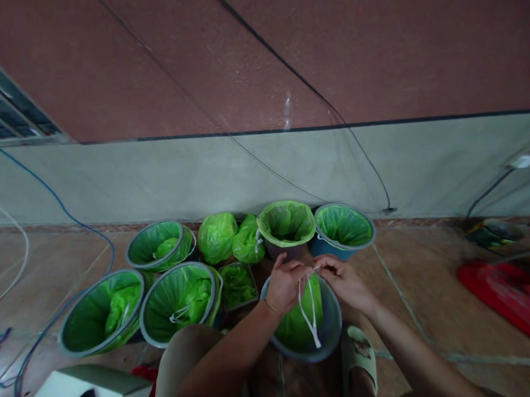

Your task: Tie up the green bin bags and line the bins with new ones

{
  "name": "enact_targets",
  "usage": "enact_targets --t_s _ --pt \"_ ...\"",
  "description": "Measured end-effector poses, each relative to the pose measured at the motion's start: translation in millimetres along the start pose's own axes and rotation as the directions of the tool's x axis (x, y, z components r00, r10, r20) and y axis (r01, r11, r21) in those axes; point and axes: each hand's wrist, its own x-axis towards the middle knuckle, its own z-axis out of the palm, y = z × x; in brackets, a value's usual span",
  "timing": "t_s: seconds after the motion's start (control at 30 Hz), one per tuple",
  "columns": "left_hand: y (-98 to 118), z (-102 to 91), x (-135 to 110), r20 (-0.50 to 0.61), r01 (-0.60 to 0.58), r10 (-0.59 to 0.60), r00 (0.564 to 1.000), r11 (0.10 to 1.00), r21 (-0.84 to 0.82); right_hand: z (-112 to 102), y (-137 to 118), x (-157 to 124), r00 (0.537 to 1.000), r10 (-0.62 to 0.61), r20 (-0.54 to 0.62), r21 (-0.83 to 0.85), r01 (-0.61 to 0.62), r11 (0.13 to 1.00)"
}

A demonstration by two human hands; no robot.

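Observation:
A grey bucket stands on the floor between my feet. In it sits a green plastic bag, its gathered top pulled up between my hands. A white drawstring hangs from the top in a long loop. My left hand pinches the drawstring at the bag's neck, fingers closed. Close beside it, over the far rim, my right hand is closed on the other side of the same string. The exact grip of the fingertips is too small to make out.
Several green-lined buckets stand to the left and along the wall, near tied green bags and a small bin. A blue cable runs down at left. A white box is at lower left, a red object at right.

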Motion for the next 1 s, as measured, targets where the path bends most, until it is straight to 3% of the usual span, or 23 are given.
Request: enact_targets --t_s 0.13,0.23,0.33,0.4,0.47,0.53,0.6,0.7,0.77,0.83,0.93,1.0 --pt "-4 3.5 -1 0.123 0.132 -0.128 0.984 0.991 -0.028 -6 -5 -1 0.998 0.019 0.062 -0.28 -0.001 0.96" --pt "-6 5.3 -5 0.207 0.253 -0.24 0.949 0.967 -0.041 -7 3 -4 0.996 0.056 0.068 -0.49 -0.015 0.872" --pt "-10 8.7 -9 0.202 0.434 -0.411 0.889 0.896 -0.09 -4 17 -7 0.994 0.106 0.011 -0.699 -0.068 0.712" --pt "-14 12.3 -9 0.228 0.566 -0.529 0.817 0.811 -0.148 -2 23 -8 0.992 0.126 -0.007 -0.755 -0.088 0.65" --pt "-18 16.0 -8 0.317 0.679 -0.606 0.729 0.699 -0.226 -3 24 -7 0.991 0.135 0.002 -0.731 -0.091 0.677" --pt "-19 18.9 -6 0.391 0.756 -0.647 0.655 0.567 -0.328 -5 21 -5 0.988 0.153 0.035 -0.634 -0.096 0.767" --pt "-17 20.1 -3 0.41 0.783 -0.674 0.615 0.458 -0.421 -7 17 -2 0.981 0.176 0.081 -0.523 -0.108 0.846" --pt "-8 18.7 1 0.464 0.769 -0.675 0.574 0.249 -0.589 -9 14 0 0.97 0.194 0.147 -0.433 -0.114 0.894" --pt "-3 17.2 2 0.509 0.744 -0.658 0.555 0.12 -0.657 -9 13 0 0.965 0.203 0.168 -0.394 -0.123 0.911" --pt "1 16.4 3 0.534 0.731 -0.64 0.553 0.066 -0.679 -8 11 -2 0.963 0.195 0.183 -0.355 -0.12 0.927" --pt "3 16.6 4 0.56 0.741 -0.579 0.593 0.12 -0.66 -8 3 -2 0.968 0.15 0.202 -0.315 -0.08 0.946" --pt "3 17.2 4 0.573 0.735 -0.503 0.648 0.214 -0.643 -8 -3 -2 0.973 0.135 0.189 -0.313 -0.07 0.947"
